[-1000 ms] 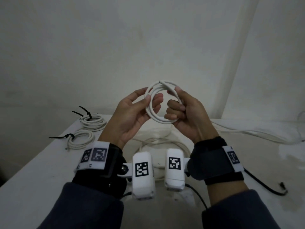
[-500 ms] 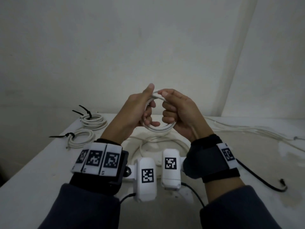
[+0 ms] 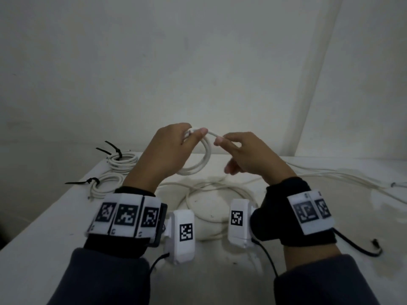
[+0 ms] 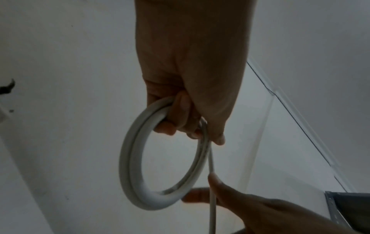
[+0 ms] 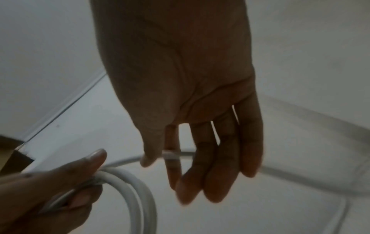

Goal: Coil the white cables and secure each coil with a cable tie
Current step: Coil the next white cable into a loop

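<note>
While two tied coils lie far left, the left hand grips a third coil and the right hand pinches its end; loose cables remain untied.

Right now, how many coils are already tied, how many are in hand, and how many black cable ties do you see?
Tied coils on the table: 2, far coil and near coil
Coils in hand: 1, untied coil, held by the left hand; the right hand pinches its free end
Black cable ties: 2, and
Total: 5
</note>
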`<state>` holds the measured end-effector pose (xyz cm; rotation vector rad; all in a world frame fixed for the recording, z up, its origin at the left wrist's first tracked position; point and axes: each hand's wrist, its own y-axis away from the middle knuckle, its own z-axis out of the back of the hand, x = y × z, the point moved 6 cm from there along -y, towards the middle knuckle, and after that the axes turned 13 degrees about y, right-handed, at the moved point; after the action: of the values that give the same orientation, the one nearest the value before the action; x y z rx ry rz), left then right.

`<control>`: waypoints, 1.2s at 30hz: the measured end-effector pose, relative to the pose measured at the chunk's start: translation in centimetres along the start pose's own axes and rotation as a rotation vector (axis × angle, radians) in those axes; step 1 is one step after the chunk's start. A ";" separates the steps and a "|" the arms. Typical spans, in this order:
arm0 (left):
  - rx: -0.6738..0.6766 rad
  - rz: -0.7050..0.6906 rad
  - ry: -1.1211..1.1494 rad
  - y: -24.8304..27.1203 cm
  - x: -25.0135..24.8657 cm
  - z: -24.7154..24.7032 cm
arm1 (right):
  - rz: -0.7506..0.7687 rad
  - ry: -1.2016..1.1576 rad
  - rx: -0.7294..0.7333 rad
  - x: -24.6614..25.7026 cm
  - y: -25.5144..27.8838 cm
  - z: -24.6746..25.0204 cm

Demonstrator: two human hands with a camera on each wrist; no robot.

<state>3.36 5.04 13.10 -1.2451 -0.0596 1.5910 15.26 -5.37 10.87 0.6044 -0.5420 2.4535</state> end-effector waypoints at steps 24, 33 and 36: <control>-0.234 0.163 0.882 0.3 -0.3 -1.6 | 0.094 -0.981 0.137 1.6 0.5 -0.6; -0.028 0.248 1.035 0.1 0.7 -2.1 | 0.124 -1.083 0.088 1.7 -0.1 -0.4; -0.036 0.240 1.078 0.0 0.2 -1.8 | 0.188 -1.140 0.193 2.0 0.2 -0.4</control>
<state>4.71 4.23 12.13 -2.0364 0.7630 0.9211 13.53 -4.55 11.55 2.1272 -0.7854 2.1186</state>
